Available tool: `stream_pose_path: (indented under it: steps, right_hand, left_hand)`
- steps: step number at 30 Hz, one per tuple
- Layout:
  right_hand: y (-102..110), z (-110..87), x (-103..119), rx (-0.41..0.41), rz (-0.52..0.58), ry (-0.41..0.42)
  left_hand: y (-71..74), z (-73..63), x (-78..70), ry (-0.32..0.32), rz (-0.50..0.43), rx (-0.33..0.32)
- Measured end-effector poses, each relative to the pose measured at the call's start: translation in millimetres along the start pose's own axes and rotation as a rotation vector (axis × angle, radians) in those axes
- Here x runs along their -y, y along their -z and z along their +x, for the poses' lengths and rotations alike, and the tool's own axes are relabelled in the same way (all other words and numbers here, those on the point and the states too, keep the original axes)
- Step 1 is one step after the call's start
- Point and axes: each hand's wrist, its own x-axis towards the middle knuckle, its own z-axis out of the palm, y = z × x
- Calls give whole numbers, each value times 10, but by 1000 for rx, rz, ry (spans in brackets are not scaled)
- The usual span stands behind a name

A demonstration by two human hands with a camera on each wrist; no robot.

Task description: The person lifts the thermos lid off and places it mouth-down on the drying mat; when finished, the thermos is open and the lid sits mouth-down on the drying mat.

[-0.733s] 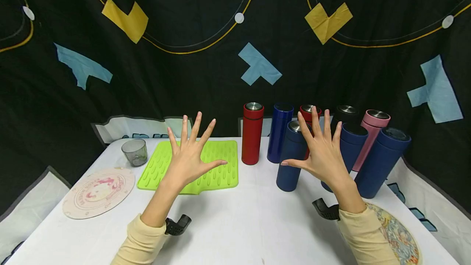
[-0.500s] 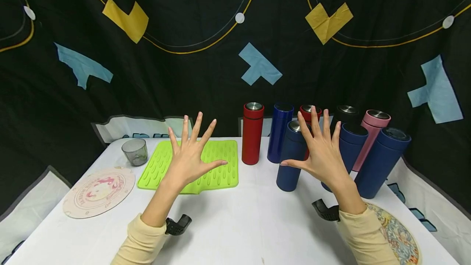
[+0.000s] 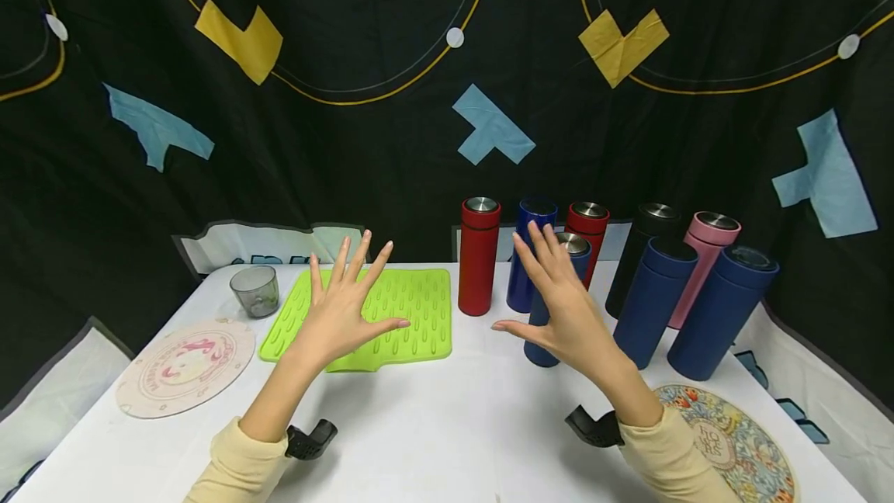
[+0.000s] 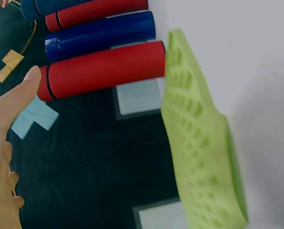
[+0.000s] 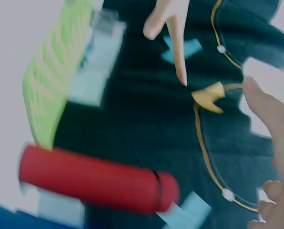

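Observation:
My left hand [image 3: 338,317] is held up with fingers spread, in front of the green ridged drying mat [image 3: 412,317]. It holds nothing. Likewise empty and spread, my right hand [image 3: 569,317] hovers before a navy thermos [image 3: 541,352] and partly hides it. Between the hands, farther back, stands a red thermos [image 3: 477,270] with a steel-topped lid. A glossy blue thermos [image 3: 519,286] is just right of it. In the left wrist view the drying mat [image 4: 194,143] lies beyond the thumb; in the right wrist view the red thermos [image 5: 94,179] looks blurred.
More thermoses stand at the right: red [image 3: 589,235], black [image 3: 632,262], pink [image 3: 708,254] and two navy ones. A grey glass cup [image 3: 255,291] and a round pink mat [image 3: 185,367] are at the left. A patterned round mat [image 3: 740,441] lies at the front right.
Both hands have drawn back toward the front and shifted left, their fingers still spread. More of the right-hand thermoses and the patterned mat shows now. The objects have stayed in place.

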Motion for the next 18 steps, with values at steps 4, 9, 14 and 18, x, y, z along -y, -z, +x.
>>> stream_pose_path:
  steps: [4, 9, 14, 18]
  right_hand:
    - [-285, 32, 54, 29, 210, -80]
    - [-628, 123, -11, -30, 371, -304]
    - [-907, 242, -148, -125, 466, -503]
    - [-1120, 324, -283, -174, 497, -591]
  left_hand:
    - [14, -140, 165, 28, -74, 79]
    - [-20, -329, 422, 61, -175, 165]
    - [-51, -477, 681, 110, -257, 233]
    - [-92, -552, 865, 123, -285, 276]
